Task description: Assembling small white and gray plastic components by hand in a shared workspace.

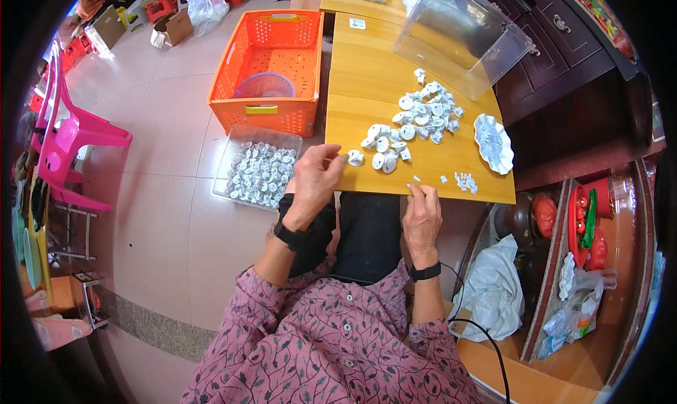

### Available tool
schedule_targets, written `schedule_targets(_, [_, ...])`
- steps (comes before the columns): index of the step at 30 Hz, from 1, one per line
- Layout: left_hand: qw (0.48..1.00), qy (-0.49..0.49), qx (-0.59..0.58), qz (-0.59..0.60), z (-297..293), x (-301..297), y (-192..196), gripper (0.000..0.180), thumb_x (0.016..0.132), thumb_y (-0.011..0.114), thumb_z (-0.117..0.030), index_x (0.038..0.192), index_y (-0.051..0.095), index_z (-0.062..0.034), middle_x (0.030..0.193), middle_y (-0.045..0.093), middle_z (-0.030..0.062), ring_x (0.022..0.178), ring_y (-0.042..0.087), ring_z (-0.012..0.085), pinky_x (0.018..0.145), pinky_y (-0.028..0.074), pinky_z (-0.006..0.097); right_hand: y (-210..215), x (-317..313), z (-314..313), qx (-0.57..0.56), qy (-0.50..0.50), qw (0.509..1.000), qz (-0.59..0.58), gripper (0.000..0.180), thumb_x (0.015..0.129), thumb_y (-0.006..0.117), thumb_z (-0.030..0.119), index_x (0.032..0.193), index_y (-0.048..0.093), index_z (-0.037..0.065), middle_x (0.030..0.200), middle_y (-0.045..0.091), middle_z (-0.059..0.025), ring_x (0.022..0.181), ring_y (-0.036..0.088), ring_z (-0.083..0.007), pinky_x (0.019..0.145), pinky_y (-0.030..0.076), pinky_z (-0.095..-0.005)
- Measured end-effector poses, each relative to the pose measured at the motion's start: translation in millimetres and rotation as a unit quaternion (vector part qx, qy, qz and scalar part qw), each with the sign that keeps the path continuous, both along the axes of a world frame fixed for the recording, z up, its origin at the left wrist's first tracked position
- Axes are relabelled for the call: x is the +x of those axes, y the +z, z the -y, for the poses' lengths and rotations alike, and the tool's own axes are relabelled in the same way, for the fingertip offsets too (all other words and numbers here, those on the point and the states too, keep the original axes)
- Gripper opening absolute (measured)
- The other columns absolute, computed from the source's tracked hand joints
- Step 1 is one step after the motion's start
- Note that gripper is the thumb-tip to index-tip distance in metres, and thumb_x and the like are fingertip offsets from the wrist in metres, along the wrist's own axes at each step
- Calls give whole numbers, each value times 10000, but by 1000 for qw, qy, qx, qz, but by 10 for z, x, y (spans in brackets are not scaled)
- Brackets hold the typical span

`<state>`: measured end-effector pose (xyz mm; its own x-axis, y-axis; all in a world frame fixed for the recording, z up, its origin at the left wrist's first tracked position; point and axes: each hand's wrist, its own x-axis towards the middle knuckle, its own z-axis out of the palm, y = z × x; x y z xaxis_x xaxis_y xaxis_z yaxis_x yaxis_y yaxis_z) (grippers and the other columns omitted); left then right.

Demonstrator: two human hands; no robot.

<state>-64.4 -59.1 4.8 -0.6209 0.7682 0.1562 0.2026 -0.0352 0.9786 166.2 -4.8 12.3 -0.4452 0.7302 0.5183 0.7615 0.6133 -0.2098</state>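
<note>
My left hand (pixel 317 176) is over the left front corner of the wooden table. Its fingers are bent and apart, close beside a single white round plastic part (pixel 355 157). At the front edge my right hand (pixel 423 217) has thumb and forefinger pinched together, with a tiny white plastic piece (pixel 411 185) seemingly at the tips. More tiny white pieces (pixel 465 182) lie to its right. Beyond both hands spreads a loose pile of white round plastic parts (pixel 427 111). Below the table's left side, a clear box (pixel 224 185) holds many similar parts.
An orange crate (pixel 264 115) with a purple basket stands on the floor left of the table (pixel 367 58). A white scalloped dish (pixel 503 161) holds small pieces at the right edge. Behind it, a clear bin (pixel 451 44) lies tilted. A pink chair (pixel 81 132) stands far left.
</note>
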Motion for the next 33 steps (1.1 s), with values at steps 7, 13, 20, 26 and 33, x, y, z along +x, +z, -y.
schedule_targets(7, [960, -8, -16, -280, -150, 158, 59, 324, 815, 781, -166, 1091, 706, -15, 924, 614, 153, 820, 632, 304, 727, 527, 394, -31, 48, -36, 5, 24, 1000, -18, 153, 837, 689, 9, 990, 691, 20, 981, 613, -111, 911, 638, -317, 787, 533, -413])
schedule_targets(13, [942, -10, 2, -337, -138, 202, 25, 265, 794, 773, -121, 1027, 704, -17, 930, 615, 140, 912, 624, 333, 773, 522, 423, -59, 34, -21, -7, 5, 999, -37, 89, 856, 682, 12, 938, 647, 7, 947, 614, -132, 895, 637, -341, 760, 541, -417])
schedule_targets(20, [983, -132, 4, 125, 70, 193, 10, 190, 926, 708, -111, 1080, 682, -3, 1026, 683, 70, 906, 670, 162, 767, 559, 286, 52, -72, 173, -286, 5, 904, -319, 62, 943, 647, 43, 976, 643, -10, 870, 653, -80, 702, 666, -165, 604, 520, -290])
schedule_targets(26, [790, -250, 106, 549, 294, 216, 111, 325, 983, 642, -133, 1276, 616, 4, 1085, 682, 64, 934, 673, 149, 819, 584, 290, 406, -319, 429, -377, 35, 847, -372, 109, 958, 650, 77, 1018, 651, -15, 890, 671, -52, 717, 654, -96, 605, 513, -242])
schedule_targets(33, [736, -264, 140, 608, 416, 299, 47, 348, 982, 641, -116, 1296, 595, 28, 1129, 674, 101, 987, 669, 174, 886, 577, 308, 555, -487, 544, -316, 107, 889, -313, 65, 954, 626, 48, 973, 606, -10, 919, 617, -103, 733, 645, -171, 636, 530, -283])
